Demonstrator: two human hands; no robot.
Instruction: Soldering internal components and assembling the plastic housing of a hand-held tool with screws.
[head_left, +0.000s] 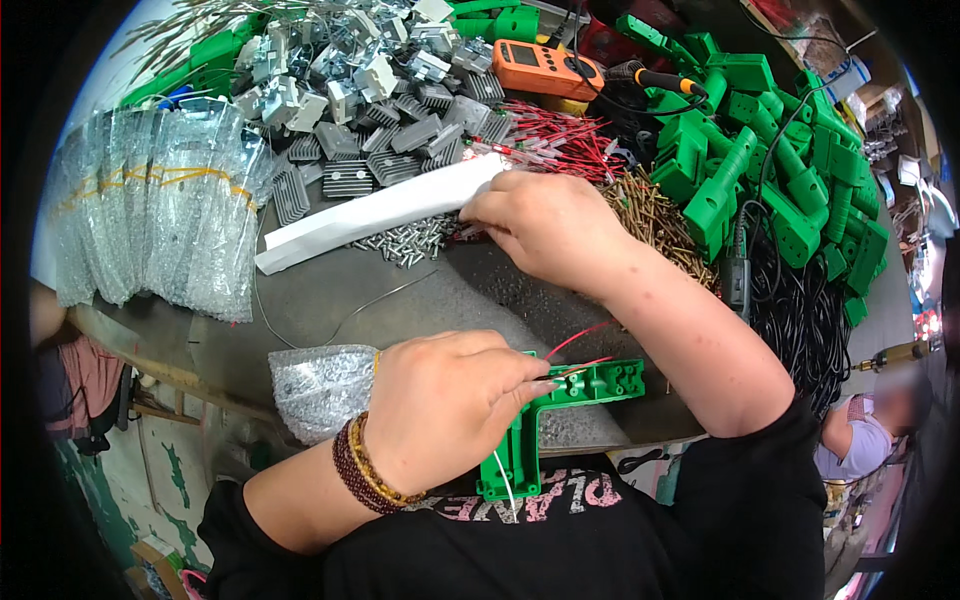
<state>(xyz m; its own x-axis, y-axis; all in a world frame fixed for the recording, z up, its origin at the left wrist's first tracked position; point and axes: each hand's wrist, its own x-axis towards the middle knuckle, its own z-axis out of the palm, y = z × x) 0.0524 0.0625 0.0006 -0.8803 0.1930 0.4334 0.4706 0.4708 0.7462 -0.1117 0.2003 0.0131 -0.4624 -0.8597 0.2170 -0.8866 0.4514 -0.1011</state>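
Note:
My left hand [440,400] is closed over an open green L-shaped plastic housing half [612,380], thumb and finger pinched at its inner corner. Thin red wires [580,338] rise beside those fingertips, and a white wire [503,470] hangs along the housing's lower arm. Farther off, my right hand [550,225] reaches down with bent fingers pressed together, at the end of a folded white paper strip [370,215]. Small silver screws [412,240] lie heaped next to it. Its fingertips are partly hidden, so whatever they grip cannot be made out.
Finned metal heat sinks [347,180] and bubble-wrap bundles [160,210] fill the far left. An orange multimeter [545,72], red-wired parts [575,140], brass-coloured pins [660,220], green housings [725,190] and black cables [800,330] crowd the right. A bubble-wrap pouch [318,390] lies near my left wrist.

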